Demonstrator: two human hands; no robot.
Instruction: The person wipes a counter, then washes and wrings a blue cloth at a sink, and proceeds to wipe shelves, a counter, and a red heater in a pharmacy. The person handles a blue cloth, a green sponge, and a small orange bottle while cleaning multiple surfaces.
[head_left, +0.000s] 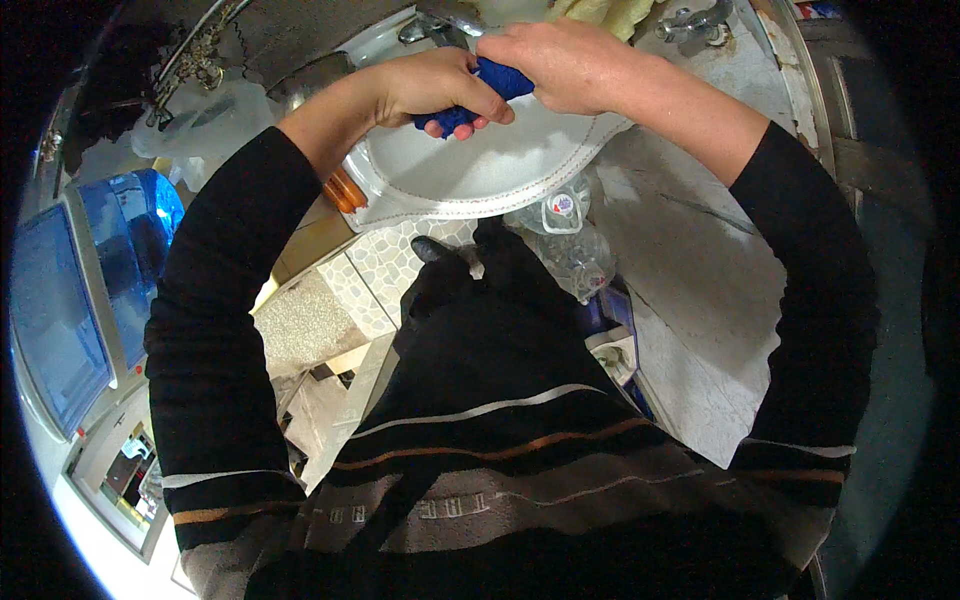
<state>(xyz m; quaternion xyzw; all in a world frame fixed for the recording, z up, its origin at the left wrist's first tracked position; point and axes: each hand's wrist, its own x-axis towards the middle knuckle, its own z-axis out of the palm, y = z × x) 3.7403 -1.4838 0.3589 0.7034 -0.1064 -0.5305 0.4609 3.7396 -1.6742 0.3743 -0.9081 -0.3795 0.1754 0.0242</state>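
A bunched dark blue cloth (504, 79) stretches between my two hands, over a white washbasin (495, 169). My left hand (431, 86) is wrapped around its lower left end, fingertips showing underneath. The upper right end is gripped by my right hand (562, 67), whose knuckles face up and hide part of the fabric. Just behind the hands is a metal faucet (435, 30), partly covered by my right fingers. The basin has a thin patterned line along its rim. Whether water is running cannot be made out.
Clear plastic bottles (566, 214) stand below the basin's right side. An orange-brown object (343, 193) lies by its left edge. Yellow cloth (611, 15) and a second metal tap (694, 22) are at the back right. A stone-patterned tile floor (397, 251) shows below, with blue-glazed panels (64, 300) at left.
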